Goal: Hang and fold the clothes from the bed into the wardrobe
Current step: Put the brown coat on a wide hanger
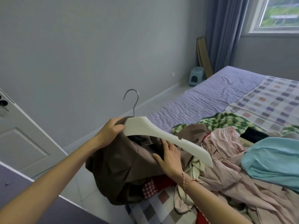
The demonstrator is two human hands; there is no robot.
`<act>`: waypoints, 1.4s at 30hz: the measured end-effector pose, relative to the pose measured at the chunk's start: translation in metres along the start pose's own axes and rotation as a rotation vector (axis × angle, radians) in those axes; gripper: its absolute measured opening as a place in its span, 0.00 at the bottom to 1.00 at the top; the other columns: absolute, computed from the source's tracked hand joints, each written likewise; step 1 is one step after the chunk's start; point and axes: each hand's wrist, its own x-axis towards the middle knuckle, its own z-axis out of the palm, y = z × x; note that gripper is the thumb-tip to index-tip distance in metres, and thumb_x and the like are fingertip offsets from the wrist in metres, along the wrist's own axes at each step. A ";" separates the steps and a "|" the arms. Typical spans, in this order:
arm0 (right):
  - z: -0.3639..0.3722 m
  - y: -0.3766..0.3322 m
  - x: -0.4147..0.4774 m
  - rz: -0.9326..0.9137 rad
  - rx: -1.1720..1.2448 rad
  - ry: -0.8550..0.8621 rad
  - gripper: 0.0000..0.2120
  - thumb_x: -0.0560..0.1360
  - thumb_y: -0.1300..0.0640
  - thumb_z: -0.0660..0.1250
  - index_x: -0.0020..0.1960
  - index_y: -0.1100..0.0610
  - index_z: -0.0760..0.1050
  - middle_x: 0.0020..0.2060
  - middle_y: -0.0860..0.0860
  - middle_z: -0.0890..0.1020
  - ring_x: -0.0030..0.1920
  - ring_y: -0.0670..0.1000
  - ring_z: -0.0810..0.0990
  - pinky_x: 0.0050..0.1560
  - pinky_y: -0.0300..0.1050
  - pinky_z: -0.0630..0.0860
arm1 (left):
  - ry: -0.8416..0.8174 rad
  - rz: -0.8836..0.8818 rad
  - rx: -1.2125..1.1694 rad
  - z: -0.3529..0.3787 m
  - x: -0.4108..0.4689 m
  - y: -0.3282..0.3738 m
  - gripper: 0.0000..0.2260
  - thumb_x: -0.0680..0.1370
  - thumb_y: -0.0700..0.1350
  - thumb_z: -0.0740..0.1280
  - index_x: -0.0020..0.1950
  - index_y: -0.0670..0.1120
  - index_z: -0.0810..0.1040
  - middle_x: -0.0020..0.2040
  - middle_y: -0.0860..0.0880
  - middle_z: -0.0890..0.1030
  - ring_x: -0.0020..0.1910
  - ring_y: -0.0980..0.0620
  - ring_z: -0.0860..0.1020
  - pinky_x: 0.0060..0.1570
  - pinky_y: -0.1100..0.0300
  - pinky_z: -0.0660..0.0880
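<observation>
One hanger (163, 137) in left grip (111, 130), brown garment (119, 167) beneath, under right grip (170, 157)

One bed (202, 97) here. On it a heap of clothes (226, 151), at least six separate fabrics, can't pin the exact number. One hanger (161, 136) over the bed's near corner, two hands: left hand (111, 131), right hand (169, 157). Past the bed's far end: one stool (196, 76), one curtain (224, 29), one window (278, 13).

The bed (234, 78), under a purple circle-patterned sheet (194, 104) and a pastel checked blanket (275, 101), carries a loose heap: green-and-white checked fleece (226, 120), pale pink garment (226, 152), turquoise cloth (275, 160), red gingham fabric (149, 189).
</observation>
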 end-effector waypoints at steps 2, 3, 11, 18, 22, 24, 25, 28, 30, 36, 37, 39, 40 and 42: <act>0.000 0.000 0.011 0.061 0.097 0.064 0.27 0.77 0.48 0.61 0.71 0.62 0.63 0.68 0.60 0.68 0.70 0.58 0.64 0.69 0.47 0.55 | -0.027 0.026 -0.011 -0.009 -0.007 0.003 0.18 0.68 0.50 0.56 0.56 0.54 0.73 0.50 0.50 0.79 0.47 0.55 0.76 0.41 0.72 0.72; -0.001 0.003 0.019 0.087 0.145 0.048 0.21 0.78 0.53 0.62 0.67 0.62 0.67 0.65 0.60 0.71 0.67 0.58 0.67 0.67 0.46 0.57 | -0.039 0.035 -0.016 -0.014 -0.011 0.004 0.19 0.66 0.53 0.58 0.56 0.55 0.73 0.51 0.50 0.79 0.48 0.55 0.77 0.42 0.72 0.72; -0.074 0.014 0.076 0.071 0.317 -0.032 0.11 0.74 0.68 0.61 0.36 0.56 0.70 0.35 0.55 0.76 0.40 0.50 0.72 0.39 0.40 0.66 | -0.086 -0.094 0.194 -0.042 -0.031 -0.011 0.32 0.50 0.74 0.70 0.50 0.63 0.73 0.43 0.65 0.80 0.45 0.64 0.78 0.40 0.73 0.73; -0.185 -0.050 0.123 -0.216 0.262 0.076 0.12 0.75 0.59 0.67 0.40 0.68 0.76 0.32 0.55 0.77 0.35 0.49 0.72 0.36 0.42 0.67 | 0.357 -0.096 0.256 -0.058 -0.010 -0.019 0.20 0.68 0.53 0.73 0.57 0.48 0.77 0.51 0.49 0.79 0.50 0.51 0.76 0.44 0.65 0.70; -0.206 -0.086 0.124 -0.189 0.437 0.206 0.10 0.76 0.61 0.66 0.43 0.69 0.77 0.34 0.54 0.78 0.37 0.50 0.74 0.40 0.43 0.70 | 0.352 -0.059 0.261 -0.050 0.000 -0.002 0.22 0.70 0.54 0.72 0.60 0.47 0.76 0.50 0.51 0.77 0.49 0.54 0.75 0.42 0.67 0.69; -0.210 -0.107 0.119 -0.172 0.530 0.241 0.09 0.76 0.62 0.65 0.46 0.69 0.77 0.37 0.57 0.78 0.39 0.51 0.74 0.42 0.44 0.70 | 0.336 -0.038 0.254 -0.041 0.004 0.003 0.22 0.70 0.55 0.72 0.60 0.47 0.77 0.50 0.51 0.78 0.50 0.53 0.77 0.46 0.64 0.71; -0.210 -0.118 0.115 -0.175 0.563 0.257 0.08 0.76 0.62 0.64 0.46 0.68 0.77 0.37 0.56 0.78 0.40 0.51 0.74 0.42 0.43 0.71 | 0.318 -0.020 0.257 -0.035 0.005 0.005 0.22 0.70 0.55 0.72 0.59 0.47 0.77 0.50 0.51 0.79 0.51 0.52 0.78 0.47 0.63 0.72; -0.204 -0.145 0.102 -0.206 0.613 0.295 0.05 0.77 0.64 0.63 0.48 0.65 0.75 0.38 0.53 0.77 0.41 0.49 0.74 0.39 0.39 0.70 | 0.301 0.046 0.239 -0.017 0.006 0.012 0.21 0.70 0.55 0.72 0.59 0.46 0.77 0.52 0.48 0.81 0.49 0.53 0.78 0.47 0.64 0.75; -0.202 -0.145 0.096 -0.237 0.517 0.353 0.05 0.77 0.63 0.62 0.49 0.64 0.74 0.39 0.52 0.76 0.42 0.50 0.74 0.37 0.39 0.67 | 0.389 0.115 0.183 -0.022 0.001 0.019 0.19 0.69 0.52 0.73 0.57 0.45 0.78 0.50 0.49 0.82 0.44 0.58 0.78 0.43 0.71 0.74; -0.222 -0.118 0.100 -0.138 0.402 0.371 0.05 0.77 0.60 0.63 0.49 0.62 0.74 0.43 0.55 0.77 0.47 0.54 0.76 0.49 0.49 0.74 | 0.439 0.165 0.136 -0.063 -0.008 0.030 0.17 0.70 0.47 0.73 0.57 0.46 0.76 0.50 0.51 0.78 0.46 0.57 0.77 0.42 0.73 0.73; -0.221 -0.124 0.099 -0.155 0.415 0.362 0.05 0.77 0.61 0.63 0.50 0.62 0.74 0.43 0.54 0.77 0.47 0.53 0.76 0.50 0.48 0.75 | 0.415 0.165 0.146 -0.061 -0.007 0.030 0.16 0.69 0.48 0.74 0.55 0.48 0.76 0.48 0.51 0.79 0.44 0.59 0.77 0.41 0.73 0.74; -0.218 -0.141 0.096 -0.179 0.445 0.348 0.05 0.77 0.62 0.63 0.50 0.64 0.74 0.43 0.54 0.78 0.47 0.53 0.76 0.49 0.47 0.74 | 0.383 0.169 0.150 -0.050 -0.001 0.028 0.15 0.68 0.49 0.74 0.53 0.48 0.78 0.45 0.52 0.80 0.43 0.62 0.77 0.40 0.72 0.75; -0.213 -0.149 0.094 -0.179 0.465 0.336 0.05 0.77 0.63 0.63 0.50 0.65 0.74 0.44 0.55 0.78 0.48 0.54 0.77 0.50 0.48 0.74 | 0.380 0.165 0.147 -0.043 0.004 0.027 0.16 0.68 0.50 0.74 0.53 0.47 0.79 0.44 0.52 0.80 0.43 0.61 0.78 0.40 0.71 0.75; -0.202 -0.158 0.081 -0.165 0.533 0.289 0.04 0.76 0.63 0.63 0.49 0.63 0.75 0.43 0.55 0.79 0.49 0.55 0.78 0.52 0.50 0.74 | 0.402 0.133 0.133 -0.034 0.012 0.024 0.17 0.69 0.52 0.74 0.55 0.46 0.79 0.45 0.51 0.80 0.43 0.56 0.79 0.42 0.67 0.76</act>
